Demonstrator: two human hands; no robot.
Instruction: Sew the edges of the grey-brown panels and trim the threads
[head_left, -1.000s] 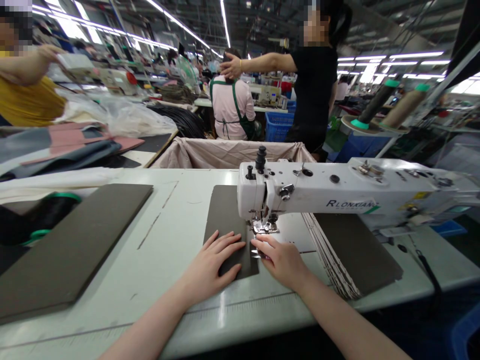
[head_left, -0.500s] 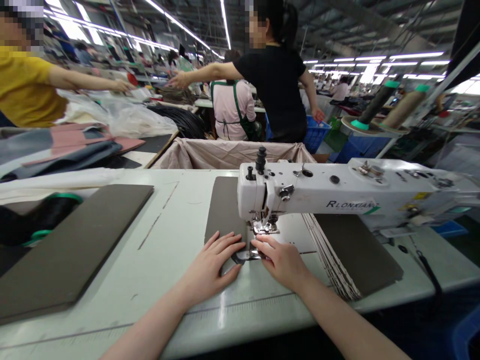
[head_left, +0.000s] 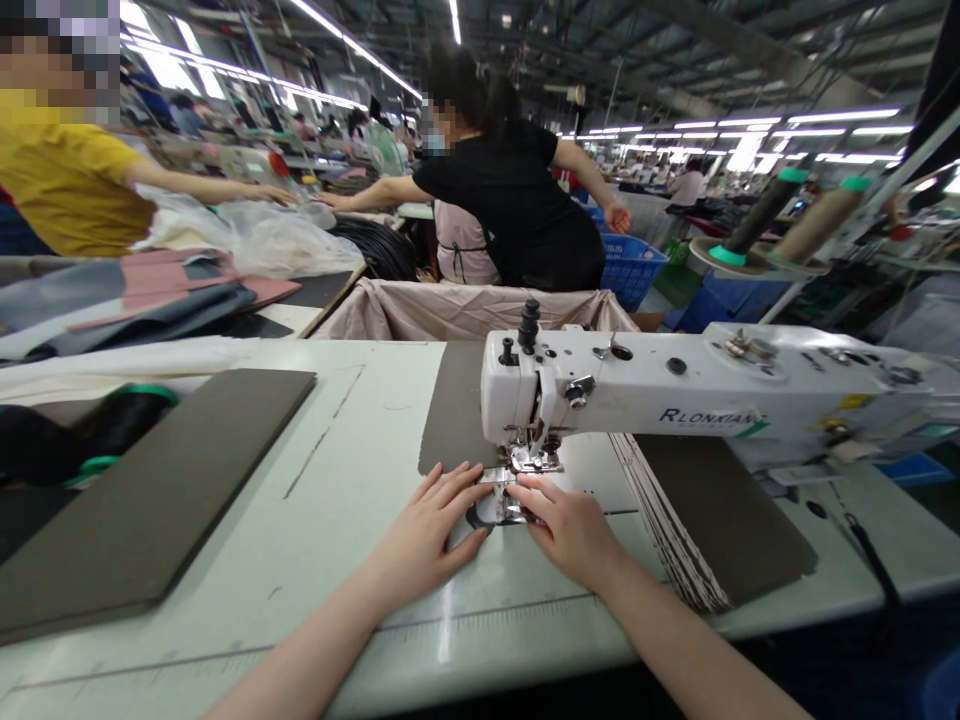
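Observation:
A white sewing machine (head_left: 600, 380) stands on the pale green table, its presser foot (head_left: 534, 462) lowered over the work area. A dark olive panel (head_left: 454, 405) lies flat beneath the needle end, partly hidden by the machine head. My left hand (head_left: 427, 535) rests with fingers spread, the fingertips at the panel's near edge. Just in front of the presser foot, my right hand (head_left: 570, 525) lies with fingers stretched out, close to the metal plate (head_left: 499, 505). Neither hand visibly grips anything.
Beside my right forearm lies a stack of olive panels (head_left: 712, 510) with pale edges. More olive panels (head_left: 172, 480) and black thread cones (head_left: 135, 420) are on the left. Behind the table sits a cloth-lined bin (head_left: 465, 310). Two co-workers reach toward each other beyond it.
The olive panel has slid away from me under the machine, uncovering more of the metal plate. My hands stay nearly in place. The co-worker in black has leaned farther left.

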